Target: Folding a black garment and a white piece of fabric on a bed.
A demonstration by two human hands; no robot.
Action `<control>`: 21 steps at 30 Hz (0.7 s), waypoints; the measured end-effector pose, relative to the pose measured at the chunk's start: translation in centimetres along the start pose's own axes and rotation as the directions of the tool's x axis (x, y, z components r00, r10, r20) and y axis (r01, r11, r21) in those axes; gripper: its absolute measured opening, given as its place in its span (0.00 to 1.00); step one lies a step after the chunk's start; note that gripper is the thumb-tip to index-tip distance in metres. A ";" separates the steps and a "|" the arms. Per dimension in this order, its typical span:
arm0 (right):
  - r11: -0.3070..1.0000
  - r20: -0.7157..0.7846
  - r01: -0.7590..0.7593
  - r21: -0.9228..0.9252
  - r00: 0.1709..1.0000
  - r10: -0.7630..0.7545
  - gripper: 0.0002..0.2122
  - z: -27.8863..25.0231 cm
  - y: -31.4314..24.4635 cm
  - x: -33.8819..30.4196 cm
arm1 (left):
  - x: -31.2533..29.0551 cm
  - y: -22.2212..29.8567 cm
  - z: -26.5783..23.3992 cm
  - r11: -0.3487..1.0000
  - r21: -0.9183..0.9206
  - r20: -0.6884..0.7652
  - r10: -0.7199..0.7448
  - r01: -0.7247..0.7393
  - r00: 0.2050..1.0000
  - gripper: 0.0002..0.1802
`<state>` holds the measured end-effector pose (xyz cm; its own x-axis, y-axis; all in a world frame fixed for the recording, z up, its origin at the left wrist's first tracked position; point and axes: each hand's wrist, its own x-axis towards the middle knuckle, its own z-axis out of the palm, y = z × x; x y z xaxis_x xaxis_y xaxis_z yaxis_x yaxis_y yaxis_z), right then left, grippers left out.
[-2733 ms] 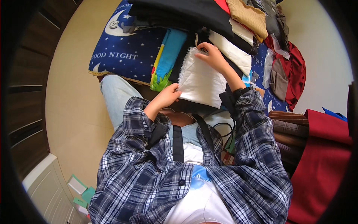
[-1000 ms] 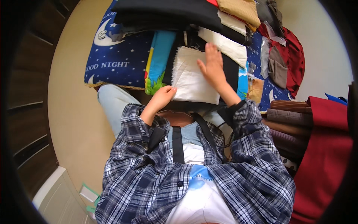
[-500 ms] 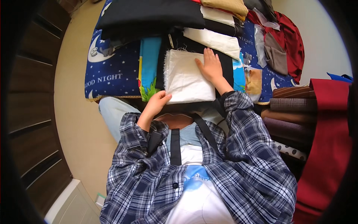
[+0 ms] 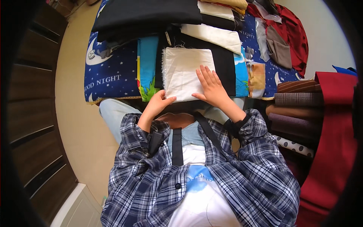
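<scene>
A folded white cloth (image 4: 183, 73) with a frayed left edge lies on black fabric (image 4: 225, 70) in front of me. My left hand (image 4: 155, 104) is closed at its near left corner, thumb on top and the fingers partly hidden below. Across the right part of the cloth my right hand (image 4: 211, 89) rests flat, fingers stretched out and thumb pointing left. Just beyond, a second folded white cloth (image 4: 213, 34) lies slantwise on the same black fabric.
Underneath is a dark blue bedspread (image 4: 109, 70) with moons and stars. A thick folded black cloth (image 4: 147, 17) lies at the far side. To the right are rolled fabrics (image 4: 297, 99), a hanging red cloth (image 4: 332, 151) and crumpled dark red fabric (image 4: 293, 38). Dark drawers (image 4: 36, 113) stand left.
My right hand has slid nearer to me, from the cloth's upper right to its lower right part. The left hand keeps its hold on the corner. The view has shifted slightly.
</scene>
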<state>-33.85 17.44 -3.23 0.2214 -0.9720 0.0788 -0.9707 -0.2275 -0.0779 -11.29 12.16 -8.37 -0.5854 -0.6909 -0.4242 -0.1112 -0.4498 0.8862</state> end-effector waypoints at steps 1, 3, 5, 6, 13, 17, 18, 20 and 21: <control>1.000 -0.001 -0.005 0.002 1.000 0.005 0.38 0.6 0.6 -0.2 | 0.1 0.0 -0.1 1.000 0.010 0.032 -0.008 0.007 0.999 0.16; 0.991 0.055 0.017 -0.130 0.998 -0.010 0.40 2.0 1.8 -0.4 | 0.2 -0.5 -0.3 1.000 0.021 0.060 -0.017 0.016 0.998 0.17; 0.990 0.040 0.008 -0.139 0.999 -0.003 0.40 2.8 1.7 -0.4 | 0.5 -1.4 -0.7 0.998 0.057 0.081 -0.022 0.017 0.996 0.16; 0.988 0.027 -0.003 -0.152 1.000 0.007 0.41 2.9 1.5 -0.4 | 0.6 -1.5 -0.7 0.998 0.058 0.080 -0.023 0.018 0.997 0.16; 0.983 -0.047 -0.180 0.045 0.982 0.183 0.32 0.6 2.7 -0.2 | 0.4 -1.4 -0.8 0.997 0.078 0.043 -0.027 0.023 0.999 0.12; 0.619 0.085 -0.470 0.629 0.833 0.547 0.25 0.7 4.8 -0.3 | 0.6 0.1 -0.6 0.987 0.159 -0.056 0.016 -0.007 0.998 0.13; 0.620 0.083 -0.468 0.630 0.834 0.545 0.25 0.4 4.8 0.2 | 0.7 0.2 -0.7 0.987 0.160 -0.058 0.017 -0.007 0.998 0.13; 0.198 0.365 -0.573 0.796 0.714 0.598 0.24 -0.2 4.9 1.3 | 1.0 0.3 -0.7 0.999 -0.001 -0.232 0.044 -0.046 0.972 0.13; 0.180 0.395 -0.598 0.781 0.696 0.600 0.23 -0.7 4.8 1.7 | 1.2 0.8 -0.6 0.998 -0.010 -0.277 0.053 -0.058 0.959 0.17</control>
<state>-38.23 14.73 -2.74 -0.3912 -0.8363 -0.3843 -0.2339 0.4942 -0.8373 -11.55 10.67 -8.32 -0.3452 -0.8434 -0.4118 -0.0696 -0.4146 0.9074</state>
